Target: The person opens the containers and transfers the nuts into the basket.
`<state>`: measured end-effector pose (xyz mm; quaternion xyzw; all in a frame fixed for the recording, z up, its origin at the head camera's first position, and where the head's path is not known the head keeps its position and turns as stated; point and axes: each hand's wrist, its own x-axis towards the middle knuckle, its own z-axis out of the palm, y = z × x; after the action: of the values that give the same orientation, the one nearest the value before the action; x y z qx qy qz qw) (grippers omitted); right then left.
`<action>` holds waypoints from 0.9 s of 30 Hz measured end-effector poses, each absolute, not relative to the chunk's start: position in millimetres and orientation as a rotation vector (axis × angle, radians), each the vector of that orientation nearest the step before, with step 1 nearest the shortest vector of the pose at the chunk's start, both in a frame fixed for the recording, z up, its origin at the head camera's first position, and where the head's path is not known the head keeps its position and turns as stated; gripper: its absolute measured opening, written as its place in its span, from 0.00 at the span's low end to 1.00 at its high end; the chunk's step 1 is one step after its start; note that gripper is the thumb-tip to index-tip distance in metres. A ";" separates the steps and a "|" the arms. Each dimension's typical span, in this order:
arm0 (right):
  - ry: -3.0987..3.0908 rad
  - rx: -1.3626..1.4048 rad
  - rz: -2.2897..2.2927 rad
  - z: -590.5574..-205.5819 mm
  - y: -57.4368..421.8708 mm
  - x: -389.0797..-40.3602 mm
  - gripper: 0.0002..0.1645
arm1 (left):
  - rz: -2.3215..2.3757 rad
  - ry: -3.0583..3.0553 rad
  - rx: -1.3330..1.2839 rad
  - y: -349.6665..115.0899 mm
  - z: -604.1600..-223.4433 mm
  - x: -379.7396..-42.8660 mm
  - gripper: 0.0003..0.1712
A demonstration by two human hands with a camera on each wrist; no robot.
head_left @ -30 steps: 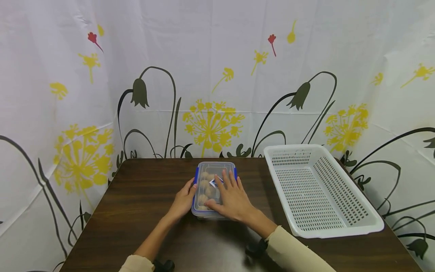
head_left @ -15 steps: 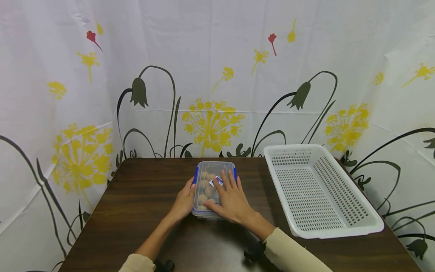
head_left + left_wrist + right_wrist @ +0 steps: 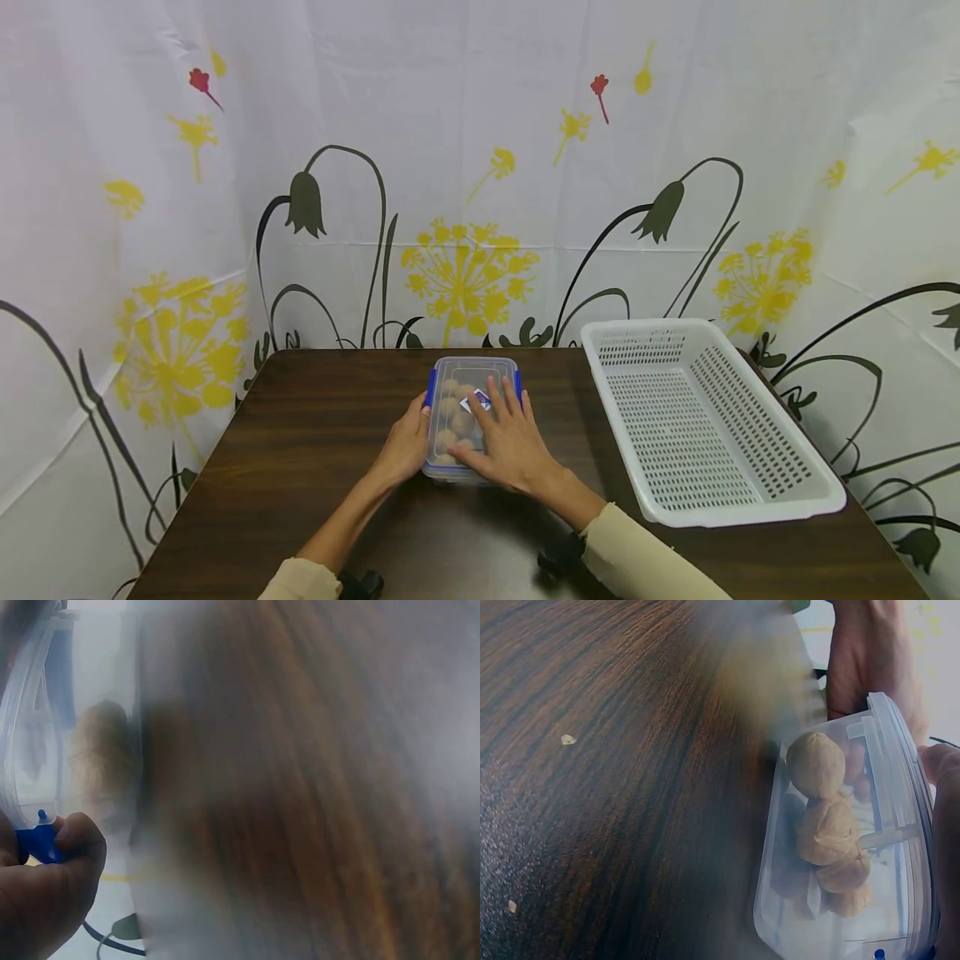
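A clear lidded food container with blue latches sits on the table in the head view. Through its wall in the right wrist view I see several walnuts. My left hand holds the container's left side; in the left wrist view its thumb and finger pinch a blue latch. Spread over the lid, my right hand rests with its fingers extended, beside a small white-and-blue label. The right hand partly hides the container's right side.
To the right on the dark wooden table stands a white perforated plastic basket. A flower-printed cloth hangs behind the table. Small crumbs lie on the wood in the right wrist view.
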<state>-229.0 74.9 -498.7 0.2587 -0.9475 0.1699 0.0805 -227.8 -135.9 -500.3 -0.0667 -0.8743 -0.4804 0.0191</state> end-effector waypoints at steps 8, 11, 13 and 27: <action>-2.827 0.773 0.528 -498.3 76.3 -229.2 0.55 | -1.498 -2.674 -0.223 -136.8 -499.6 -228.5 0.26; -2.835 0.779 0.536 -498.4 76.3 -228.8 0.55 | -1.495 -2.687 -0.213 -140.1 -501.2 -227.9 0.26; -2.835 0.786 0.539 -498.3 76.2 -228.5 0.55 | -1.499 -2.703 -0.214 -142.6 -500.2 -227.9 0.26; -2.725 0.768 0.651 -505.4 79.2 -232.3 0.49 | -1.771 -2.792 -0.038 -152.9 -491.1 -230.1 0.33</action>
<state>-232.3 79.2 -505.4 0.2624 -0.9315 0.2227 0.1181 -230.1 -152.9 -491.1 -0.0116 -0.8415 -0.5339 -0.0824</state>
